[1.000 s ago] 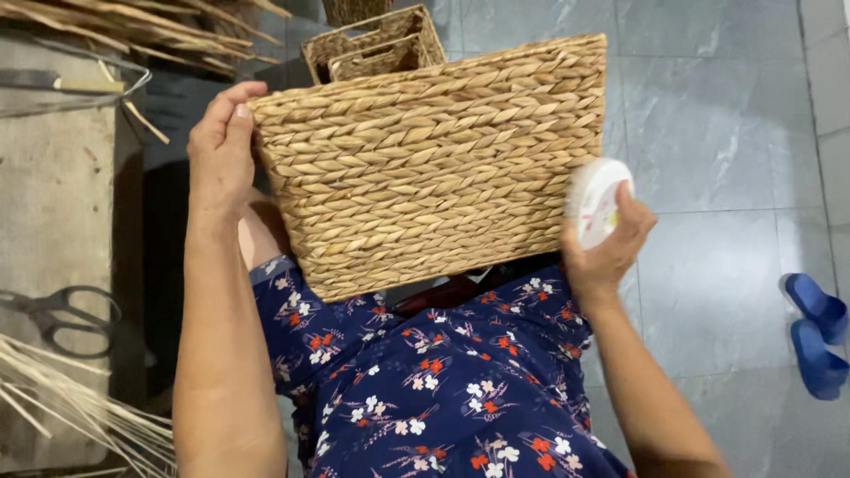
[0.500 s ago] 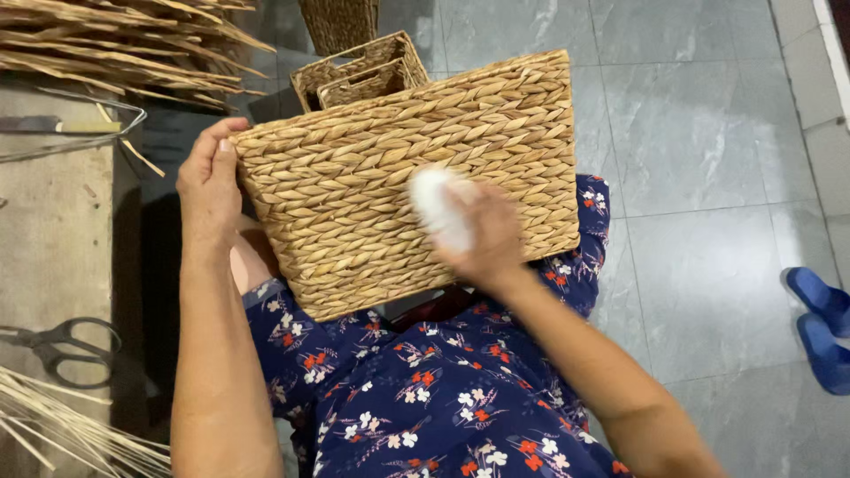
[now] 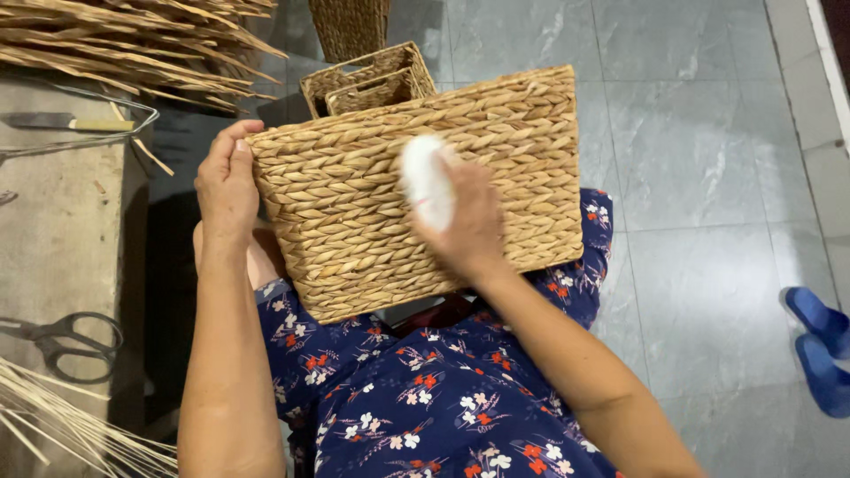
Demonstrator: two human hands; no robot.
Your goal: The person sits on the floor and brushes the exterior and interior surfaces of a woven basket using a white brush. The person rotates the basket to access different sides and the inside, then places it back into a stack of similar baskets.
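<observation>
— What is the right hand doing?

— It is curled around a white oval object, blurred, so its kind cannot be told. The fingers are closed on it and press it flat against the side of the woven basket.

— And the basket itself?

— Rectangular, plaited from thick straw-coloured strands in chevron rows, lying on its side across the lap of the person in the dark blue floral dress. Its lower edge is hidden behind the wrist and the dress.

— The left hand?

— Half closed over the basket's left rim, thumb and fingers wrapped round the corner, holding it steady.

— What lies beyond?

— A smaller woven basket just behind the big one's top edge, partly hidden by it. On the surface at left, black scissors near its front edge and a knife near its far edge. Dry reeds are heaped above, cut off by the frame. Blue slippers sit on the grey tiled floor at right.
</observation>
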